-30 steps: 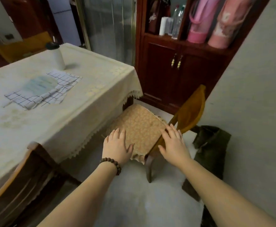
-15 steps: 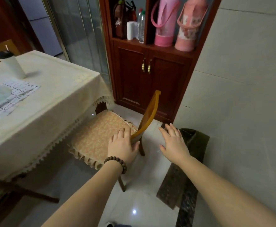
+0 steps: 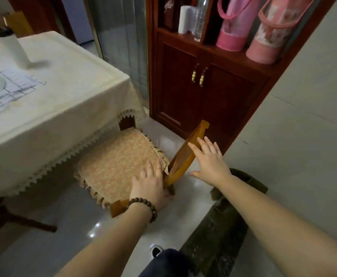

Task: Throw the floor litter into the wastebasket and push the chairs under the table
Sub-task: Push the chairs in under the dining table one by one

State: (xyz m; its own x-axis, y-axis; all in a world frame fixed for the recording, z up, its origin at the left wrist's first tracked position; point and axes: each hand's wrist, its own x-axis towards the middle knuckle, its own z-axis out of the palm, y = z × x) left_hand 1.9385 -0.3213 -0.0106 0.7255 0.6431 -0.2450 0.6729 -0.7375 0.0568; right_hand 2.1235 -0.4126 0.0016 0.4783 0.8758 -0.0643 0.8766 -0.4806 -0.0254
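A wooden chair [image 3: 185, 154] with a patterned orange seat cushion [image 3: 115, 162] stands at the table's corner, its front part under the cream tablecloth's lace edge. My left hand [image 3: 150, 183], a bead bracelet on its wrist, lies flat with straight fingers on the rear of the cushion beside the backrest. My right hand [image 3: 207, 159] presses flat against the outer face of the curved backrest. The table [image 3: 67, 90] fills the left. No litter or wastebasket is in view.
A dark red cabinet [image 3: 203, 92] with pink flasks stands behind the chair. A dark green mat [image 3: 223, 226] lies along the tiled wall on the right. A white bottle [image 3: 13, 49] and checked cloth sit on the table. My shoe [image 3: 155, 250] shows on the glossy floor.
My right hand has gone from hovering off the chair back onto its backrest. The chair seat sits closer to the table's edge, and my left hand has stayed on the cushion's rear.
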